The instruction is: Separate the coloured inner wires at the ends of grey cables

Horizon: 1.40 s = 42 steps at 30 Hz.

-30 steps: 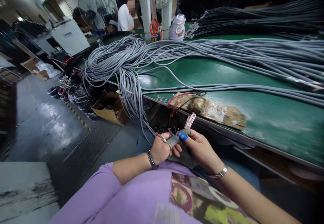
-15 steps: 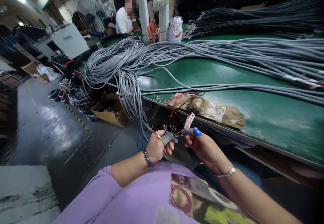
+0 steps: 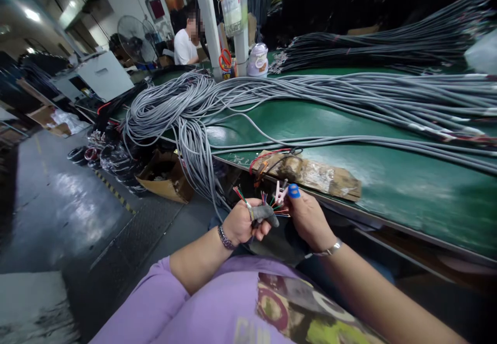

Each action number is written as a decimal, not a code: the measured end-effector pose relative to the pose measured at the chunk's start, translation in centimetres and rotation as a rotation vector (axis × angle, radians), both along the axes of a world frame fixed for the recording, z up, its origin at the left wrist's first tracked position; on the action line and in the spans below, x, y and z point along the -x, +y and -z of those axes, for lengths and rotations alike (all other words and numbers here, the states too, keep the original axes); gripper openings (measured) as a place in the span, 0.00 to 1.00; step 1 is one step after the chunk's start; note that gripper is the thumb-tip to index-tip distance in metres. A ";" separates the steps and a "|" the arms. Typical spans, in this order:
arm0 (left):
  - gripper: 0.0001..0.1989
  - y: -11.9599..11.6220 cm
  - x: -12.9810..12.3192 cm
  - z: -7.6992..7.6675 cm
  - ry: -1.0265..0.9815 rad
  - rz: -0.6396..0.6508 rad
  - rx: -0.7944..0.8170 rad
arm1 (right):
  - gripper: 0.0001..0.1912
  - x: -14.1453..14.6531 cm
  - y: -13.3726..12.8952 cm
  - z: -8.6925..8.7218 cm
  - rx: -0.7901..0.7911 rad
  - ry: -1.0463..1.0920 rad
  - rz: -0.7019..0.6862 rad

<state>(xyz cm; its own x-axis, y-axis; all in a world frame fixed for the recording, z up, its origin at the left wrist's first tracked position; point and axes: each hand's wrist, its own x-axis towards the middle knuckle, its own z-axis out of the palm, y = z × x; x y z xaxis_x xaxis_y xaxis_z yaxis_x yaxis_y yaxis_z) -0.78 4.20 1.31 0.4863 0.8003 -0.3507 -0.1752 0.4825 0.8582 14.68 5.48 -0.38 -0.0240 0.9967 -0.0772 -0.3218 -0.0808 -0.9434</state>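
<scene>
My left hand, with grey coverings on its fingers, is closed around the end of a grey cable; thin coloured wires fan out past its fingertips. Close on the right, my right hand, a blue cover on its thumb, pinches a small pale pink tool beside the wires. Both hands are in front of the green table's edge. The grey cable bundle hangs over the edge behind my left hand.
More grey cables run along the green table. A taped wooden board lies at its near edge. Black cables, a lilac container and a post stand farther back. A person sits beyond. A cardboard box is on the floor.
My right hand has moved left relative to my left hand, and the pink tool is now against the wires. The tool's angle has changed. The camera view has shifted slightly.
</scene>
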 end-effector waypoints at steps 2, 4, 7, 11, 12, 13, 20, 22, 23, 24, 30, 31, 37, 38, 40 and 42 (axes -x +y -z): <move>0.23 0.2 -0.3 0.0 -0.005 0.007 0.000 | 0.27 0.3 0.1 0.1 0.040 0.052 -0.049; 0.23 0.2 -0.5 0.1 -0.006 0.010 0.004 | 0.28 0.5 0.4 0.2 0.124 0.210 -0.132; 0.23 0.1 -0.8 0.4 -0.007 0.008 0.017 | 0.25 0.7 0.8 0.3 0.188 0.387 -0.171; 0.23 -0.1 -0.9 0.7 0.000 0.021 0.030 | 0.23 0.8 0.9 0.3 0.223 0.460 -0.149; 0.23 -0.1 -0.9 0.7 0.005 0.019 0.031 | 0.23 0.8 0.8 0.3 0.236 0.467 -0.151; 0.23 -0.2 -0.9 0.6 0.011 0.017 0.032 | 0.23 0.8 0.7 0.2 0.249 0.470 -0.159; 0.24 -1.5 -0.6 0.7 0.067 -0.055 -0.039 | 0.27 0.1 0.0 0.1 0.255 0.430 -0.218; 0.23 -2.1 -0.7 0.8 0.084 -0.092 -0.072 | 0.25 -0.2 -0.1 -0.1 0.267 0.440 -0.236; 0.23 -2.4 -0.7 0.8 0.086 -0.108 -0.086 | 0.22 -0.2 -0.1 -0.2 0.271 0.443 -0.233; 0.23 -2.7 -0.9 0.8 0.087 -0.123 -0.099 | 0.19 -0.2 -0.1 -0.3 0.270 0.438 -0.226; 0.22 -2.8 -1.7 0.7 0.061 -0.227 -0.141 | 0.17 0.0 -0.3 -0.2 0.233 0.404 -0.172; 0.22 -2.7 -1.9 0.7 0.054 -0.239 -0.138 | 0.18 0.1 -0.3 -0.1 0.225 0.404 -0.159; 0.22 -2.5 -2.3 0.9 0.052 -0.239 -0.133 | 0.20 0.1 0.2 0.1 0.264 0.393 -0.189; 0.21 -2.5 -2.3 0.9 0.051 -0.244 -0.137 | 0.20 0.1 0.3 0.0 0.275 0.404 -0.187; 0.21 -2.4 -2.3 0.8 0.054 -0.254 -0.144 | 0.19 0.0 0.4 -0.1 0.275 0.415 -0.186; 0.21 -2.4 -2.2 0.7 0.060 -0.255 -0.145 | 0.18 0.0 0.3 -0.1 0.246 0.394 -0.184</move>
<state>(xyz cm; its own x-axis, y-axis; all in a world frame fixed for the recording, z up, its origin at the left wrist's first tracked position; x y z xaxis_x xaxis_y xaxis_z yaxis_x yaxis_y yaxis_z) 1.47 1.83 0.61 0.2450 0.9379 -0.2458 -0.2220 0.3010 0.9274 14.67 5.77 -0.30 -0.2724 0.9267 -0.2588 -0.6096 -0.3743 -0.6988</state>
